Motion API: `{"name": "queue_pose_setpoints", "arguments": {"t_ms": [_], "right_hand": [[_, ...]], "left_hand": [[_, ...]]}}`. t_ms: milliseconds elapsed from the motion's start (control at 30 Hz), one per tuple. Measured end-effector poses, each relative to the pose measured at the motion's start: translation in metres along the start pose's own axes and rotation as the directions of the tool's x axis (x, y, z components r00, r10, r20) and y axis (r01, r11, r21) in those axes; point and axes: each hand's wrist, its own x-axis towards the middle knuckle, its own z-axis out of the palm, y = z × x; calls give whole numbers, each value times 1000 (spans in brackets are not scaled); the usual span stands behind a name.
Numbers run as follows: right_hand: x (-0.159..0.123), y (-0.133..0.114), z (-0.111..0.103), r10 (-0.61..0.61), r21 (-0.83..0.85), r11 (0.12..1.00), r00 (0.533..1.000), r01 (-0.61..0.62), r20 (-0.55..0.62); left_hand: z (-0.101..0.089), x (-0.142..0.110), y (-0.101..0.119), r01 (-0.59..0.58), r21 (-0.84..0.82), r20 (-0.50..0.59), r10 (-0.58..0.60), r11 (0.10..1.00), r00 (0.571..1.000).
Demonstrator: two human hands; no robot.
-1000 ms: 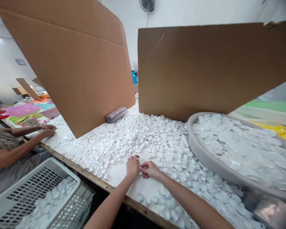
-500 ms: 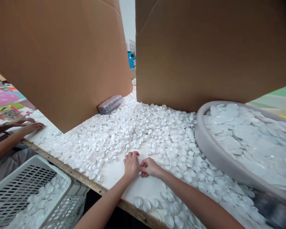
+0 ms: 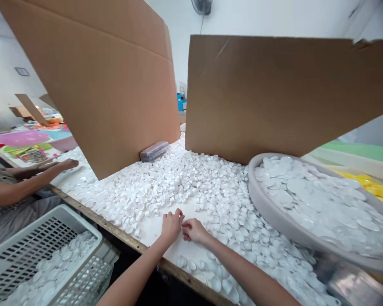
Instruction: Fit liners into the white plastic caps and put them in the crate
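My left hand [image 3: 171, 226] and my right hand [image 3: 194, 230] meet over a bare patch of the white tabletop [image 3: 151, 229]. The fingers of both are curled in, with the fingertips almost touching. Whatever they pinch is hidden or too small to make out. Around them spreads a thick layer of small white cup-shaped plastic pieces [image 3: 178, 180]. Between my right forearm and the table's front edge lie several loose round white pieces [image 3: 216, 284].
Cardboard panels [image 3: 124, 85] [image 3: 274, 97] stand behind the pile, with a clear plastic box [image 3: 153, 151] against the left one. A large grey tub [image 3: 258, 191] of flat white pieces stands right. A slotted basket [image 3: 92, 238] sits lower left, near a co-worker's arm [image 3: 35, 182].
My view has tilted up, showing the wall and the panels' top edges. My hands stay close together, with small finger shifts. The co-worker's hand has lifted slightly.
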Motion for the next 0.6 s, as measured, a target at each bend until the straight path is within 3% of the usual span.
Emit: {"name": "queue_pose_setpoints", "arguments": {"t_ms": [67,133,200,233,267,333,367,400,433,533,600], "right_hand": [[-16,1,2,-132,-91,987,991,132,2],[-31,5,1,-218,-175,960,976,218,23],[-42,12,-3,-208,-206,955,977,214,47],[-45,15,-4,-186,-205,959,981,194,57],[-46,18,-5,-163,-200,965,985,172,58],[-45,23,-3,-140,-202,969,989,145,39],[-42,24,-1,-148,-217,965,989,149,21],[-40,25,1,-163,-242,957,987,159,3],[-38,24,3,-178,-274,947,984,167,-15],[-36,20,10,-201,-371,913,978,167,-55],[-38,18,12,-212,-417,894,975,163,-73]], "left_hand": [[-24,-14,-28,47,-3,-50,-47,999,998],[-58,-29,-73,199,46,-144,-191,979,971],[-96,-44,-127,433,86,-332,-384,897,862],[-114,-51,-154,568,80,-460,-476,819,750],[-130,-56,-176,702,36,-580,-557,712,594],[-150,-61,-205,851,-82,-702,-636,519,320],[-152,-60,-210,877,-120,-714,-654,464,248],[-150,-58,-208,882,-124,-707,-664,455,244],[-142,-54,-200,868,-101,-688,-665,486,293],[-99,-35,-155,719,7,-548,-599,695,584],[-64,-19,-124,609,-16,-409,-561,793,720]]}}
